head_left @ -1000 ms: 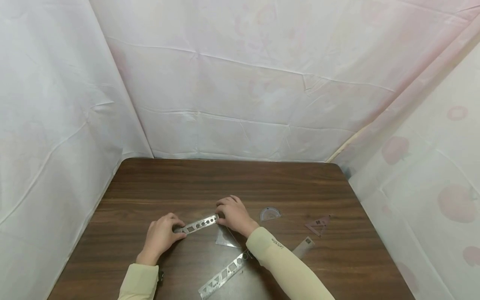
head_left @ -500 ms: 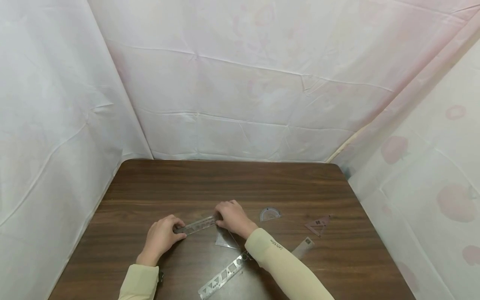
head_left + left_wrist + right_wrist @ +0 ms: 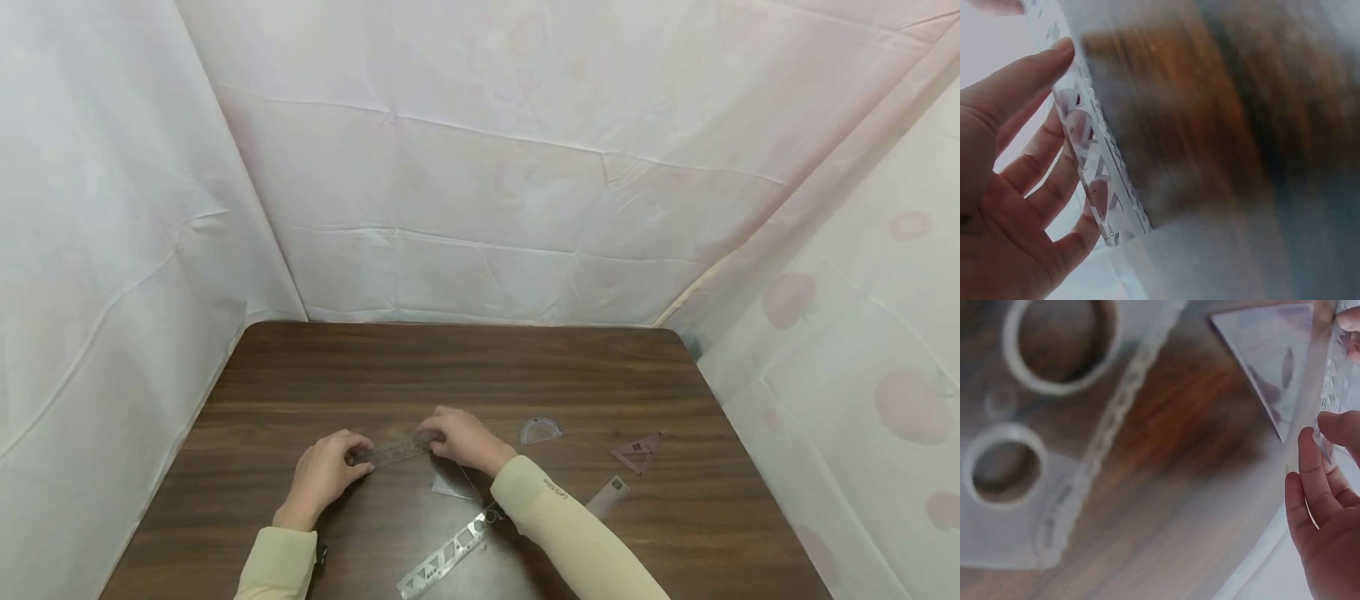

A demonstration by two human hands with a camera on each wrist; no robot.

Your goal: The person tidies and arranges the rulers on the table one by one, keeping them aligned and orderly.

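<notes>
A clear stencil ruler (image 3: 392, 451) with cut-out shapes is held just above the brown table (image 3: 450, 367), one end in each hand. My left hand (image 3: 352, 457) pinches its left end; the left wrist view shows the thumb (image 3: 1035, 69) on one face of the ruler (image 3: 1094, 162) and the fingers behind it. My right hand (image 3: 435, 440) pinches the right end, and in the right wrist view its fingertips (image 3: 1313, 481) close on the ruler's end (image 3: 1338, 381). The ruler looks tipped toward its edge.
A second stencil ruler (image 3: 446, 557) lies near the front edge by my right sleeve. A clear set square (image 3: 450, 483) lies under the right forearm. To the right lie a small protractor (image 3: 540, 430), a pink triangle (image 3: 637, 452) and a short ruler (image 3: 607, 497). White sheets wall the table.
The held ruler has turned about its long axis, from flat and bright toward edge-on and dark. My right hand has shifted slightly left; the left hand has stayed put.
</notes>
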